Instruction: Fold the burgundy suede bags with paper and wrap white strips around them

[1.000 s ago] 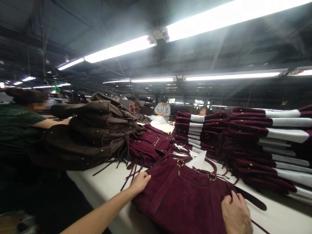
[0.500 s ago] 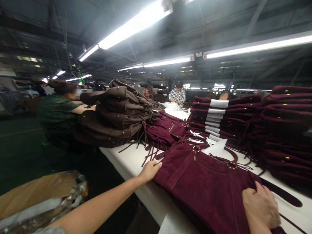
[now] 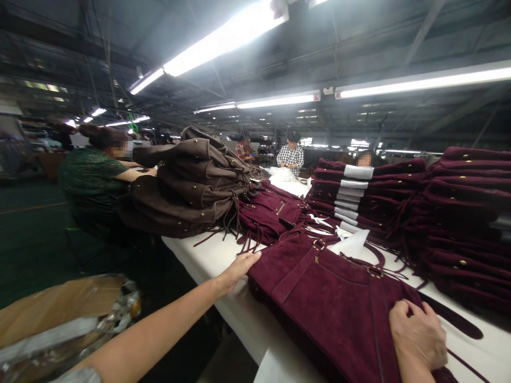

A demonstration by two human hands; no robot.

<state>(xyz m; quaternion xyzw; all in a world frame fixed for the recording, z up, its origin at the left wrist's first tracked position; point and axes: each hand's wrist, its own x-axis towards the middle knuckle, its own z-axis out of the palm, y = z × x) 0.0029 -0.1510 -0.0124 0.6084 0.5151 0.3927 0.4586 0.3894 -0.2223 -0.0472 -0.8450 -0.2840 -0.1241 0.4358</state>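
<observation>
A burgundy suede handbag lies at a slant over the near edge of the white table, with brass rings and a zip along its top. My left hand touches its upper left corner, with the fingers stretched out along the side. On the opposite side, my right hand is closed over the bag's right edge, its fingers bent and their tips partly hidden. White paper sticks out by the bag's handle. A dark strap end lies beyond my right hand.
Brown bags are piled at the left, beside a seated person in green. Another burgundy bag lies behind mine. Burgundy stacks rise at the right, one with white paper bands. A cardboard box stands lower left.
The fingers of my left hand have straightened from a pinch on the bag's corner. My right hand and the bag appear slightly further left in the view.
</observation>
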